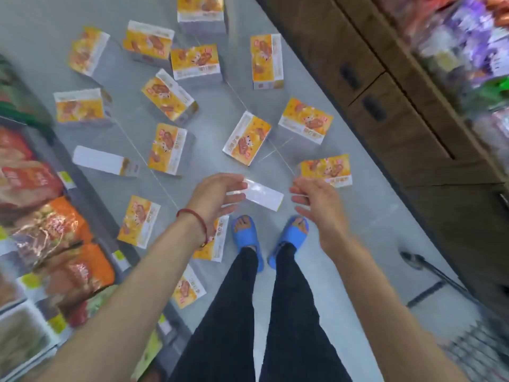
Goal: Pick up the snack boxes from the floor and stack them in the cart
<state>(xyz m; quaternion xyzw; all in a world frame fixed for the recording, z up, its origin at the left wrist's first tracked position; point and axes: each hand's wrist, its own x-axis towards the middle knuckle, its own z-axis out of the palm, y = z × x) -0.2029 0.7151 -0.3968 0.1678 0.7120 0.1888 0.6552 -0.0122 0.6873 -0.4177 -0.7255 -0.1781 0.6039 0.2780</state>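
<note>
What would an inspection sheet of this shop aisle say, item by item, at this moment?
Surface: grey floor, smooth, thin joint lines visible.
Job's things: many orange snack boxes scattered on the floor, none lifted; one white-sided box lies between the hands.
Clutter: nothing seen.
Hands: left hand and right hand open and empty, either side of the white-sided box; contact cannot be told.
Cables: nothing seen.
Surroundings: shelf of snack bags at left; brown cartons at right; blurred wire mesh at lower right, possibly the cart.
</note>
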